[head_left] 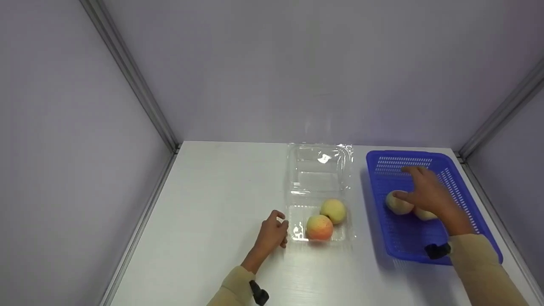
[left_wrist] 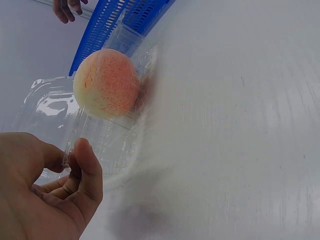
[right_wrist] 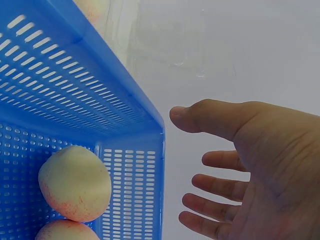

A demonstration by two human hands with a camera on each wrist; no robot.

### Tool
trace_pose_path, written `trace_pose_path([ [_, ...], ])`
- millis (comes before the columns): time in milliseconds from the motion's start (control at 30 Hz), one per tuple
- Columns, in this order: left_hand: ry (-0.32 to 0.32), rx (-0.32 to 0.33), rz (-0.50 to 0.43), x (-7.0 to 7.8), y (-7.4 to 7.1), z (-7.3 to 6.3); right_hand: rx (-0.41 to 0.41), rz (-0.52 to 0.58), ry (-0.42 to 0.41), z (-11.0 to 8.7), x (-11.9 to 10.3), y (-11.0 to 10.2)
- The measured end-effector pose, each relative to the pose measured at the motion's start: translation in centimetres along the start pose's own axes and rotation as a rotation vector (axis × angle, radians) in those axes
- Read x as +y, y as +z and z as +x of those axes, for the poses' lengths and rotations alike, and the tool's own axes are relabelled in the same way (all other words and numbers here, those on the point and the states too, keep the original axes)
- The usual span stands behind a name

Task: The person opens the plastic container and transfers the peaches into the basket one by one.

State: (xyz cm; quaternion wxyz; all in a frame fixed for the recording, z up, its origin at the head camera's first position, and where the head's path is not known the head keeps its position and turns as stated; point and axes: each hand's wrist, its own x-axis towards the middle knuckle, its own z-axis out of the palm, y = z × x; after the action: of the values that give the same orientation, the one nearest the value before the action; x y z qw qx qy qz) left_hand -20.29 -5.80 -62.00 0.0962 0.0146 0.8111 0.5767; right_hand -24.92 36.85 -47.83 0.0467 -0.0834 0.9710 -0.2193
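Note:
My left hand (head_left: 272, 231) pinches the left edge of an open clear plastic clamshell box (left_wrist: 107, 142) between thumb and fingers. Inside the box's near half lie two peaches, a red-orange one (head_left: 319, 228) in front and a yellower one (head_left: 334, 211) behind it; the clear lid (head_left: 318, 180) is folded back behind them. Over the blue plastic basket (head_left: 403, 244) on the right hovers my right hand (right_wrist: 265, 170), its fingers spread and holding nothing. Below it in the basket are two pale peaches, one (right_wrist: 75, 185) beside another (right_wrist: 67, 231), partly hidden by the hand in the head view.
The box and basket stand on a white table (head_left: 212, 191), a narrow gap between them. Grey panels (head_left: 272, 76) close in the back and both sides, with metal posts (head_left: 136, 80) at the corners. The basket's slotted walls rise around its peaches.

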Motion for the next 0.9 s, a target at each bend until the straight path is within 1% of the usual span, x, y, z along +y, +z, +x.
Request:
trace_pose_path([
  [200, -0.007, 0.002, -0.006, 0.0, 0.0, -0.1, -0.003, 0.004, -0.025, 0.0, -0.8, -0.2],
  [467, -0.008, 0.006, -0.005, 0.1, 0.1, -0.2, 0.001, 0.003, -0.031, 0.0, -2.0, -0.1],
  [700, 0.007, -0.01, -0.022, 0.0, 0.0, -0.2, 0.032, -0.009, -0.069, 0.0, -3.0, 0.0],
  [900, 0.006, -0.001, -0.016, 0.0, 0.2, -0.2, 0.04, -0.026, -0.083, 0.0, -3.7, 0.0],
])
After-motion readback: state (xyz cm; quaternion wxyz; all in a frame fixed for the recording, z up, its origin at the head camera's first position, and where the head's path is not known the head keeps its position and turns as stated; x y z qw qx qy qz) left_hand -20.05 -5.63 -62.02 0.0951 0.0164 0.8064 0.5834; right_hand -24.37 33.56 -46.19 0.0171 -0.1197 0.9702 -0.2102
